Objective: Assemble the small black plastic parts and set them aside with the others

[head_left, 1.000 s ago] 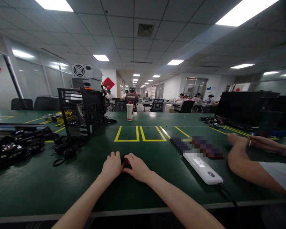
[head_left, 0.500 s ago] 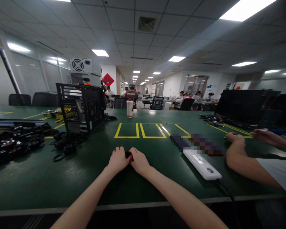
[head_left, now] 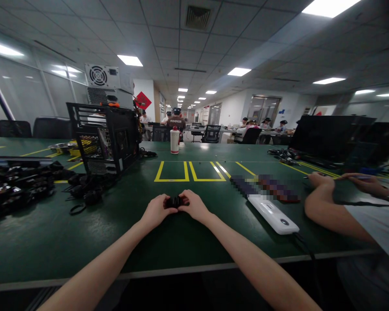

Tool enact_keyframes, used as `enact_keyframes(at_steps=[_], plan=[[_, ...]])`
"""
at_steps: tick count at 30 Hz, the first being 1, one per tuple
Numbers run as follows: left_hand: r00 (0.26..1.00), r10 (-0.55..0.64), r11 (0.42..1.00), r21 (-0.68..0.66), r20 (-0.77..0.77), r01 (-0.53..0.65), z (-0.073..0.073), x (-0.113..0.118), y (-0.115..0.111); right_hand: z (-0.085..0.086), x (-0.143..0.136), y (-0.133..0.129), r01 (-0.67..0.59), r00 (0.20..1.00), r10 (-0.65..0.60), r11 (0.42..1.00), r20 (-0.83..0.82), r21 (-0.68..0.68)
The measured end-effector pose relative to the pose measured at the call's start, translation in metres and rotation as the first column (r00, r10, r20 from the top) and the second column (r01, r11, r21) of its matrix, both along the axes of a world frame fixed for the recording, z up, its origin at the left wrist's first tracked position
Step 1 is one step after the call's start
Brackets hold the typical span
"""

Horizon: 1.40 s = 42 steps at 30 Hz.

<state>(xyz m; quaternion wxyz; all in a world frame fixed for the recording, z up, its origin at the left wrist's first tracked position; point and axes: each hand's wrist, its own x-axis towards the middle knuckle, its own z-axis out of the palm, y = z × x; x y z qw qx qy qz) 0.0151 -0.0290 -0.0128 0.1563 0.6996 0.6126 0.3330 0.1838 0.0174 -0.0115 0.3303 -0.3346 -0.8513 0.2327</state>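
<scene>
My left hand (head_left: 155, 212) and right hand (head_left: 194, 207) pinch a small black part (head_left: 175, 201) between closed fingertips, at twelve o'clock over the green table (head_left: 181, 233). A white box (head_left: 274, 214) lies at two o'clock.

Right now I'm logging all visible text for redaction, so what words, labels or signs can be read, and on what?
"PUMPKIN": on the back of a distant person's shirt, only just legible.
Red diamond sign on the wall: character too blurred to read.
White box label: too small to read.
White bottle: no legible print.
Strip beyond the white box: pixelated, unreadable.
</scene>
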Motion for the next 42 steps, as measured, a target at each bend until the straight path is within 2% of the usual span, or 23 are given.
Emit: enact_keyframes(at_steps=[10, 23, 31, 42], plan=[[0.995, -0.039, 0.999, 0.02, 0.087, 0.037, -0.006, -0.005, 0.005, 0.002, 0.003, -0.002, -0.049, 0.998, 0.042, 0.99, -0.051, -0.136], [0.985, -0.05, 0.996, 0.085, 0.168, 0.036, -0.013, -0.003, 0.008, -0.007, -0.002, -0.007, 0.005, 0.997, -0.007, 1.0, -0.073, -0.022], [0.966, -0.079, 0.997, 0.036, 0.247, 0.072, -0.012, -0.005, 0.007, -0.003, -0.001, -0.01, 0.005, 0.998, -0.005, 1.0, -0.063, -0.005], [0.962, -0.044, 0.999, -0.009, 0.271, 0.048, -0.005, -0.002, 0.001, 0.004, 0.005, -0.005, -0.067, 0.994, 0.053, 0.987, -0.093, -0.149]])
